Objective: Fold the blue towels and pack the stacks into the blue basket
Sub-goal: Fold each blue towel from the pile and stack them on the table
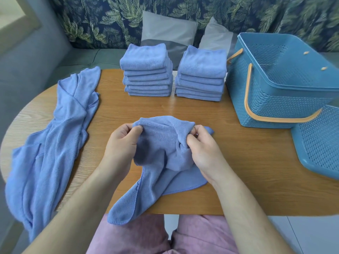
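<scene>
Left hand [121,142] and right hand [201,145] pinch the bunched towel [161,143] in their fingers [136,128]; its overhanging corner may skew the fold

Wooden table [238,153], two grey pillows [165,28]

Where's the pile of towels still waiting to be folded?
Head view: the unfolded pile lies along the table's left side, spilling over its near-left edge, left of the left folded stack and the held towel.
</scene>
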The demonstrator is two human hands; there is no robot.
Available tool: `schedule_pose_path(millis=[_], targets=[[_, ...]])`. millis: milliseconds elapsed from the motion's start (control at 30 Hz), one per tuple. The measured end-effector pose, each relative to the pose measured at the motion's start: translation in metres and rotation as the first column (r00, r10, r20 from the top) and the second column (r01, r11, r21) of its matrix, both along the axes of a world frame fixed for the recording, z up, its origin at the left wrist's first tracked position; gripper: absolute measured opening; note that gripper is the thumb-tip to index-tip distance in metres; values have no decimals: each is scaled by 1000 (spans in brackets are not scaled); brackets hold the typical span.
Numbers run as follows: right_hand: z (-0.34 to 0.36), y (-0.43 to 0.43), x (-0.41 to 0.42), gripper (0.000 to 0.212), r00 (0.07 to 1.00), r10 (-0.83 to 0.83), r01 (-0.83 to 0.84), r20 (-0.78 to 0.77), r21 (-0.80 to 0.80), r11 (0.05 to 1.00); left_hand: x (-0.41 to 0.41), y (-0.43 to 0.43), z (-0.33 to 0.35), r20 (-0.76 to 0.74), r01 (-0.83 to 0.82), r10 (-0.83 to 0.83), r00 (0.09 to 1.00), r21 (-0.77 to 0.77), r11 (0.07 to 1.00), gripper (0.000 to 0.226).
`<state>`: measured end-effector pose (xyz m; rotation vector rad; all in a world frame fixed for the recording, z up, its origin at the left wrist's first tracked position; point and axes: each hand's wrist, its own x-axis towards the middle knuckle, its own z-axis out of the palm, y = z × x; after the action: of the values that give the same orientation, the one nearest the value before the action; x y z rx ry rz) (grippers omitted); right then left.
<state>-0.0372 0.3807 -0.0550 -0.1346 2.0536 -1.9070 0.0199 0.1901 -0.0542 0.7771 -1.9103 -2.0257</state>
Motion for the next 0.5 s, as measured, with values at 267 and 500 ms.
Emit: schedule_pose_path(millis=[267,500], targets=[[2,31,-14,25,944,-321,319,-77,-46,947,0,-40,-5,-37,-201,205,978,88,976,10],[3,46,-16,39,956,-114,135,270,-60,989,6,-45,-17,22,-182,181,983,157,971,22]])
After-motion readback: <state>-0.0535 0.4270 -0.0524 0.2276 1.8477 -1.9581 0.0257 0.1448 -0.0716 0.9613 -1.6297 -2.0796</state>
